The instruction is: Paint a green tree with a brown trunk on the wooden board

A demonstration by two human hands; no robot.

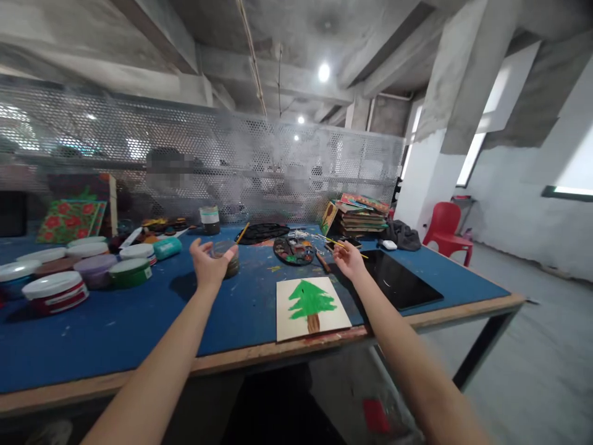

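Note:
My left hand is beside a jar of murky brownish water, its fingers spread and the thumb crossing in front of the jar. Whether the thumb touches the glass I cannot tell. A yellow-handled brush leans out of the jar. In my right hand a thin yellow paintbrush is pinched, lying nearly level above the table. Between my arms, at the table's front edge, lies a white panel painted with a green tree on a brown trunk. A round paint palette with several colours sits behind it.
Several paint tubs crowd the left side, near a painting of red flowers. To the right lies a black glossy tablet-like slab. Stacked painted panels stand behind it. A perforated metal screen runs along the back.

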